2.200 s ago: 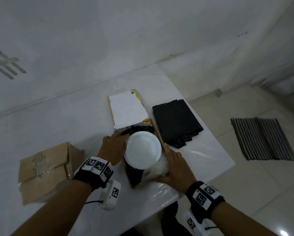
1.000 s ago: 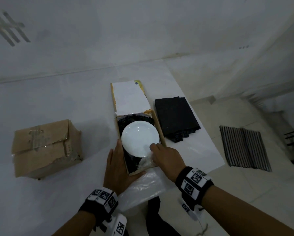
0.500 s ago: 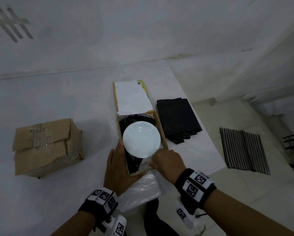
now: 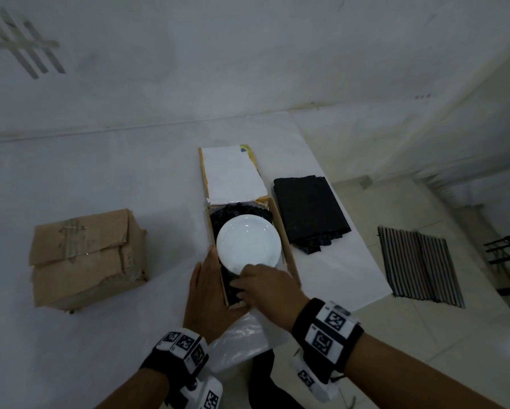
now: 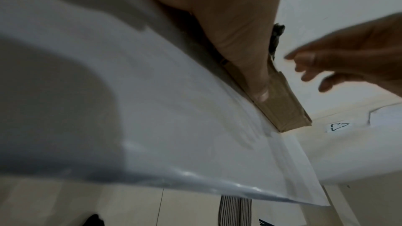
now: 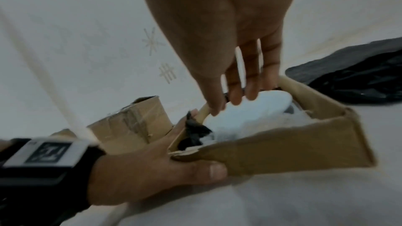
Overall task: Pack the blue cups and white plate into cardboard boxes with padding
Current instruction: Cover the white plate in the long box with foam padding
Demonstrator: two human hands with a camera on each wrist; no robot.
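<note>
The white plate [image 4: 248, 243] lies on black padding [image 4: 233, 214] inside an open cardboard box [image 4: 289, 261]. My left hand [image 4: 206, 290] lies flat along the box's left wall, its thumb [image 6: 215, 171] pressed on the near wall [image 6: 282, 152]. Over the near end of the box reaches my right hand [image 4: 265, 287], fingers [image 6: 250, 90] straight, their tips at the plate's [image 6: 256, 107] near rim. Crinkled clear plastic [image 6: 250, 126] sits in the box under that hand. No blue cup is in view.
A closed, taped cardboard box [image 4: 85, 255] stands on the table's left. Folded black padding [image 4: 310, 214] lies right of the open box, near the table's right edge. The box's white flap [image 4: 233, 175] lies open at the back. A plastic bag [image 4: 242, 340] hangs over the near edge.
My right hand has moved left from the box's near right corner to over its near end, fingers now at the plate's rim. The left hand stays against the left wall.
</note>
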